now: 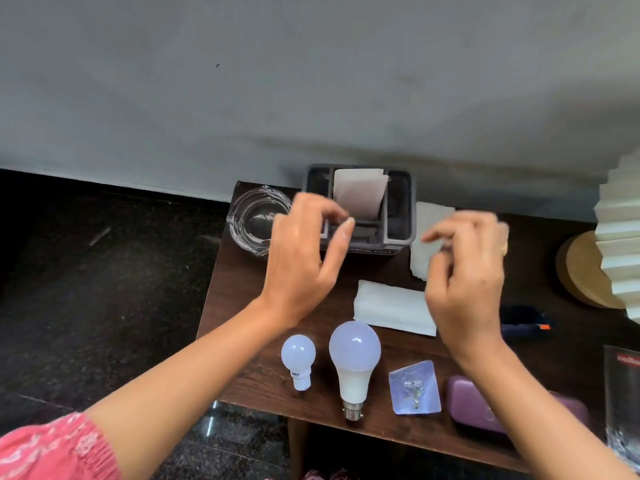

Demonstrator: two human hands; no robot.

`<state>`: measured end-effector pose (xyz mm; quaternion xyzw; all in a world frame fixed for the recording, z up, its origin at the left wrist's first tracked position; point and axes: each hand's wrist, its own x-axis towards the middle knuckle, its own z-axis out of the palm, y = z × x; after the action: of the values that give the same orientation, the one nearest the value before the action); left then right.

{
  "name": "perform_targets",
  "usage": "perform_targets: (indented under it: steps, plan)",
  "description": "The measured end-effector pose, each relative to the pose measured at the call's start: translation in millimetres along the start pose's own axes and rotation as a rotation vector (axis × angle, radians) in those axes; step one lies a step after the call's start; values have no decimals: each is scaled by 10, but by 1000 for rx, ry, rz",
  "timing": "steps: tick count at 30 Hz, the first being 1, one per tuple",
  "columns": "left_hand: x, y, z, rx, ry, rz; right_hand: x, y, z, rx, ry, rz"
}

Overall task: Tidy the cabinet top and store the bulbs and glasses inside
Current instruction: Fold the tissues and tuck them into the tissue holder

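Dark-brown wood tabletop (242, 306), seen from the head cam, w/ both hands raised over it. Left hand (304, 258): grip half-open, fingers curled, thumb tip by the front rim of a grey compartmented organizer (401, 216); holds nothing. Right hand (464, 271): fingers curled loosely and motion-blurred; cannot tell whether this grip pinches the white paper (429, 220) lying just under its fingertips. A folded card (360, 195) stands in the organizer's centre compartment, just beyond the left grip. Clear glass ashtray (256, 216) sits at the outer side of the left grip, partly hidden by the fingers. Folded white tissue (391, 310) lies between the two wrists, nearer the right one.

Task items, all toward the person from the grips, along the tabletop's near edge: small white bulb (298, 358) below the left wrist, lying w/ base toward the person; large white bulb (355, 358) just beside it, same orientation, apart from it. Next along, toward the right forearm: clear adhesive hook (415, 388) on a bluish backing, then a purple case (471, 403) partly covered by the right forearm. Dark blue object w/ orange mark (526, 323) lies outboard of the right wrist; too blurred to identify. Pleated paper lamp (620, 237) on a round wooden base (581, 268) stands far outboard of the right grip. Pink patterned sleeve (52, 448) on the left arm.
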<state>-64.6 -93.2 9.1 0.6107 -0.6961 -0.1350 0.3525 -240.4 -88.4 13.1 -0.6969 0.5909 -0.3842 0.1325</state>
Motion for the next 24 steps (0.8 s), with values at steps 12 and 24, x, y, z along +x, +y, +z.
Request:
perform_targets:
  steps: [12,24]
  plan:
    - [-337,-43,328,305,-668,-89,-584,435,222,-441,-569,-74]
    - [-277,49,402,140,-693,-121,-498,345,206,-432,-640,28]
